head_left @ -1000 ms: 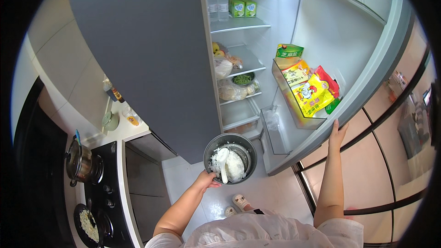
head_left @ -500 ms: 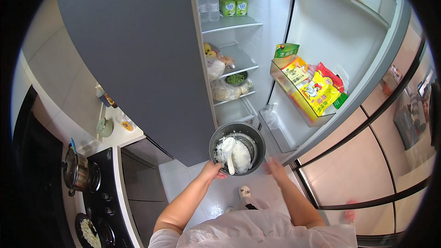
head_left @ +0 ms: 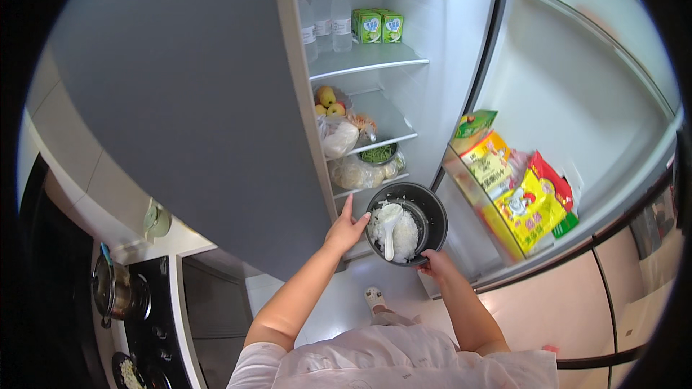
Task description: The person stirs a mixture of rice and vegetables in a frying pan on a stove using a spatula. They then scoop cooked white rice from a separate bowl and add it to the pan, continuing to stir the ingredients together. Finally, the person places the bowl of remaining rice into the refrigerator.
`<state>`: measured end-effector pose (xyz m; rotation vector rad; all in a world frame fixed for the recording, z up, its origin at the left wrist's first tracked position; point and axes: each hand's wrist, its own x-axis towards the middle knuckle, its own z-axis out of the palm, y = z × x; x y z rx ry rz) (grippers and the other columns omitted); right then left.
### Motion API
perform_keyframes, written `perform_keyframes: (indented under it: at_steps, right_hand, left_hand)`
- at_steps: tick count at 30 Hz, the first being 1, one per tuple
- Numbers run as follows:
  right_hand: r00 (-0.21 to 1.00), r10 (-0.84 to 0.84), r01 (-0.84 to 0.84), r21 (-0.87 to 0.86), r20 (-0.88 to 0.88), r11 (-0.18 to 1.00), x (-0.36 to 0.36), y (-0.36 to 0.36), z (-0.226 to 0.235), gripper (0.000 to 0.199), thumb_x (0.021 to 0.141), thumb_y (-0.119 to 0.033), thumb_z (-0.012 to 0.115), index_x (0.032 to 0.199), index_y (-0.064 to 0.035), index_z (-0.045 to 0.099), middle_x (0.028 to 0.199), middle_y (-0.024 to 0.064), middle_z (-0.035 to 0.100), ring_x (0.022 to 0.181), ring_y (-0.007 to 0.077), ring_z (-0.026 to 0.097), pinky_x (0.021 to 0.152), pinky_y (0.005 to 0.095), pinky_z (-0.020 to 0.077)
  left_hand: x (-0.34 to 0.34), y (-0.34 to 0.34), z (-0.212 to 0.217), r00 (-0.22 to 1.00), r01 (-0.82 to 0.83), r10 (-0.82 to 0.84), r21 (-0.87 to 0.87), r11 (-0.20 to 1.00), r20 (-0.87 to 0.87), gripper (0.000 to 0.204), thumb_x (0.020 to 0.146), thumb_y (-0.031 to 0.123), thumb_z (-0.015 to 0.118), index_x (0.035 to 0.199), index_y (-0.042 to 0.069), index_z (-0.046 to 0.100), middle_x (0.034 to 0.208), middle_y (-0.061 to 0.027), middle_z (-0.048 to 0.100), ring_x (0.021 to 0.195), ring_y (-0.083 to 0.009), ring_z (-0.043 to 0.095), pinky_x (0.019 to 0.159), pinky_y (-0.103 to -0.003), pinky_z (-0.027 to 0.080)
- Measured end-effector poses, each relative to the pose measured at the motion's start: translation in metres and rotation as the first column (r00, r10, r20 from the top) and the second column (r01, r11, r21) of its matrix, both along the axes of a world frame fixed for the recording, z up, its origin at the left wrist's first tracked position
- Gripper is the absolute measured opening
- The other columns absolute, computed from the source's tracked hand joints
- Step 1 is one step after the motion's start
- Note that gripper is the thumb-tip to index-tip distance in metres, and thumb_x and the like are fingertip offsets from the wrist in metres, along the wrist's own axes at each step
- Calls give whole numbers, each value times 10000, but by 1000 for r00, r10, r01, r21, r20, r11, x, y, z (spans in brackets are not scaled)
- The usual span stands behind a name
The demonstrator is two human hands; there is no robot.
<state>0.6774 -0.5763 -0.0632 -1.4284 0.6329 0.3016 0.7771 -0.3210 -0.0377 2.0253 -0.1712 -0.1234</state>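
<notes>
A dark grey inner pot (head_left: 435, 225) hangs in front of the open fridge, tilted slightly toward me. White cooked rice (head_left: 406, 236) covers part of its bottom, and a white rice paddle (head_left: 390, 232) rests on the rice with its handle toward me. My right hand (head_left: 437, 266) grips the pot's near right rim, thumb on top and fingers beneath. At the pot's left side is my left hand (head_left: 347, 230), fingers stretched out and apart. Its thumb tip is at the rim; whether it touches, I cannot tell.
Fridge shelves hold water bottles (head_left: 340, 21), green cartons (head_left: 380, 27), apples (head_left: 330, 103), bagged food (head_left: 340, 137) and a bowl of green vegetables (head_left: 378, 153). The open right door's bin (head_left: 484, 205) carries seasoning packets. On the left, a steel pot (head_left: 112, 287) stands on the stove.
My right hand has come in and taken hold of the pot's rim. My left hand has let go and opened beside it. The pot has shifted right, and the view is nearer the fridge.
</notes>
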Motion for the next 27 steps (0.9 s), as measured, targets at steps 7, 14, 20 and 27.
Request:
perform_keyframes:
  at_steps: [7,14,20,27]
  right_hand:
    - [1000,-13,16,-142,22,990,71,-22,-5,204,816,-159,523,979,-62,599,724,71,662,553,151,619,473,261,466]
    - [998,-32,41,-164,54,986,112,-29,-9,201,817,-128,515,993,-55,578,722,61,642,512,144,591,424,241,445]
    - [994,-69,81,-145,86,986,126,-42,-30,223,811,-112,519,1024,-62,562,714,66,627,490,151,576,392,247,424]
    - [953,-233,251,-74,193,965,154,-38,-45,271,805,-78,522,1073,-44,540,748,82,615,478,163,568,367,267,424]
  left_hand:
    - [130,-70,18,991,7,-37,229,973,128,688,788,248,679,1407,360,400,1486,-263,212,1298,-436,367,1063,-408,355]
    - [228,-87,3,992,-80,35,395,915,119,624,807,262,647,1395,239,440,1505,-255,192,1347,-419,289,1100,-416,304]
    - [256,-90,2,984,-61,59,9,998,165,601,851,102,560,1410,9,360,1438,-189,382,1322,-330,375,1097,-371,305]
    - [250,-72,54,889,217,48,-512,831,455,568,877,-53,447,1431,41,361,1486,-117,357,1383,-215,310,1105,-312,269]
